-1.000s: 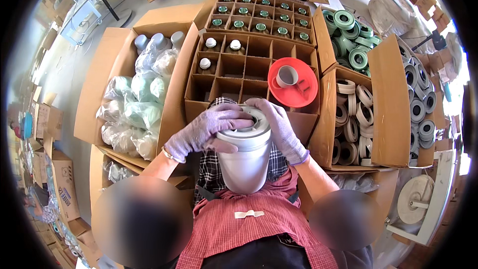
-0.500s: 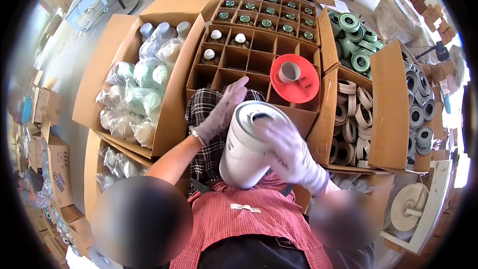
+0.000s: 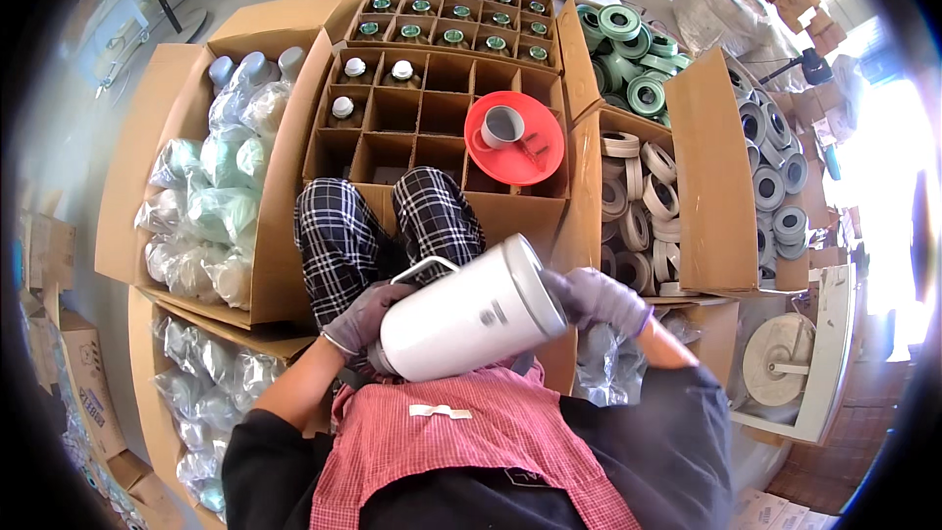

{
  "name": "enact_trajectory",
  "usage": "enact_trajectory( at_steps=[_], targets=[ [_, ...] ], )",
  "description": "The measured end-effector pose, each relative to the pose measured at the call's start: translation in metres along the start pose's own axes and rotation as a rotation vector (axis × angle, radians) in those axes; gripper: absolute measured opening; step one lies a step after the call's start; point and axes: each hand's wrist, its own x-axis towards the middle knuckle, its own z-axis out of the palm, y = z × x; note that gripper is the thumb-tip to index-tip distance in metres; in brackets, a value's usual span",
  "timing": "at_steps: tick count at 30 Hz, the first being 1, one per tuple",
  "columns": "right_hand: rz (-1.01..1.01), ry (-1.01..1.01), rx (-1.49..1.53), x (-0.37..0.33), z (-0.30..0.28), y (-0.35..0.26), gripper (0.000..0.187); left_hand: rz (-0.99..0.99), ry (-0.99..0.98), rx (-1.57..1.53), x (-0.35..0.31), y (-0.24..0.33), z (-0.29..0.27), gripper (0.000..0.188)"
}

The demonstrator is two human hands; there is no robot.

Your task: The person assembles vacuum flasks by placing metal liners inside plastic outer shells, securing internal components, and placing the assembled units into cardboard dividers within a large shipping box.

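A white jug [image 3: 456,322] with a loop handle [image 3: 424,266] and a grey ring at its wide end lies tilted across my lap, that end up and to the right. My left hand [image 3: 365,318], in a thin grey glove, is closed around its lower left end beside the handle. At the wide end is my right hand [image 3: 601,300], also gloved, its fingers bent in against the grey rim. They are partly smeared by motion, and what they hold, if anything, is hidden.
Ahead stands a divided carton [image 3: 392,152] with several capped bottles and a red funnel [image 3: 543,128] holding a grey cup [image 3: 503,125]. Bagged parts fill a carton [image 3: 270,265] on the left. At right are cartons of green rings [image 3: 645,95], beige rings [image 3: 636,226] and grey rings [image 3: 788,219].
The jug has gone from nearly upright to lying tilted to the right, and its handle now shows. My left hand, flat beside it before, now grips its lower end. My right hand has moved lower, beside the rim.
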Motion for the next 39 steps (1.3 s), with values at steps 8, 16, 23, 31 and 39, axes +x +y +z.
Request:
enact_trajectory(
  at_steps=[8,16,23,31,39],
  targets=[
    [-0.212,0.380,1.006,0.010,0.028,-0.057,0.083,-0.162,0.475,-0.412,0.019,0.098,-0.012,0.022],
    [-0.707,0.487,0.610,0.018,0.001,-0.048,0.069,-0.329,0.294,-0.547,0.044,0.146,-0.048,0.022],
    [0.034,0.086,1.606,0.041,0.016,-0.029,0.071,0.472,0.305,0.326,0.057,0.159,-0.037,0.033],
    [-0.313,0.263,1.245,0.025,-0.007,-0.048,0.067,0.198,0.383,0.066,0.063,0.157,-0.038,0.026],
    [-0.513,0.497,0.705,0.031,-0.009,-0.033,0.079,-0.071,0.247,-0.091,0.052,0.136,-0.058,0.025]
  ],
)
